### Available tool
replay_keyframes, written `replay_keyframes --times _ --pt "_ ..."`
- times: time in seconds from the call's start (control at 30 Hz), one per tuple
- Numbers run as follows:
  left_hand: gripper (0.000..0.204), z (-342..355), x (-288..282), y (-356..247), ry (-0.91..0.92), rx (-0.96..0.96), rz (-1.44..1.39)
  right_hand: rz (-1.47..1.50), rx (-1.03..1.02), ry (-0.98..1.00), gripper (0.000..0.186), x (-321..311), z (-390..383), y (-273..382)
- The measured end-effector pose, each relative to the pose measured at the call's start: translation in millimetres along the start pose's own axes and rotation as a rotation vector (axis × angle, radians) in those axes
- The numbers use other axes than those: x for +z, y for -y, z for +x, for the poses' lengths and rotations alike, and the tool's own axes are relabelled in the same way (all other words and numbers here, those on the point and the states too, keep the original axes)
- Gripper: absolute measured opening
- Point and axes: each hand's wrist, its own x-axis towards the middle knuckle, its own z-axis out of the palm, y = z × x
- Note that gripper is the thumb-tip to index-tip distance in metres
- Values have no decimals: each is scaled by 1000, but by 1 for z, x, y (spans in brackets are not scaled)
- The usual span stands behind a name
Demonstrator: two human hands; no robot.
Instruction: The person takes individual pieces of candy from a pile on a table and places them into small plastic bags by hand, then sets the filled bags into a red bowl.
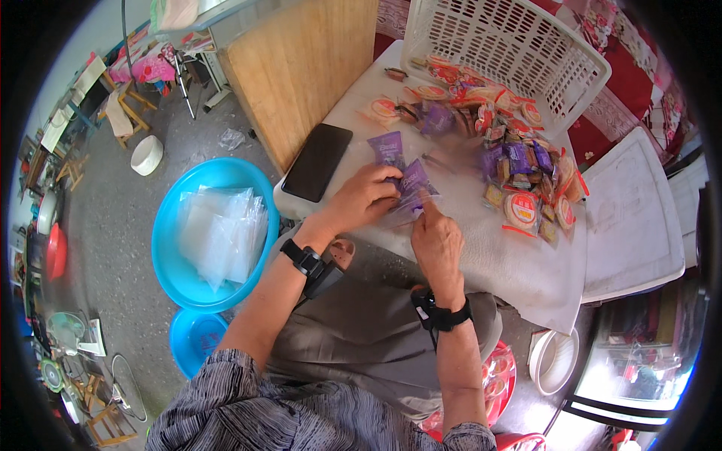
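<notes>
Two purple snack packets lie close to my hands: one packet (387,148) sits farther off, and the other packet (414,177) is between my fingers. A thin clear plastic bag (406,213) shows beneath the nearer one; how far the packet is inside it I cannot make out. My left hand (361,198) has its fingers curled, closed on the bag's left side. At the bag's right edge, my right hand (438,239) has its index finger reaching up against the purple packet, thumb and other fingers folded in around the plastic.
A black phone (317,162) lies on the white table (481,252), left of my hands. Wrapped snacks (519,161) spill from a tipped white basket (511,49) at the far right. Clear bags (222,229) fill a blue basin (159,244); a wooden board (297,68) stands behind.
</notes>
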Motion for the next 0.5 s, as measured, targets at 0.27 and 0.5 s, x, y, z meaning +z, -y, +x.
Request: replay_keyframes --times 0.27,0.5 --pt "15 -4 -2 0 43 -55 27 -133 49 134 37 6 12 1" --pt "46 -17 7 -25 24 -140 380 -123 48 78 32 9 12 0"
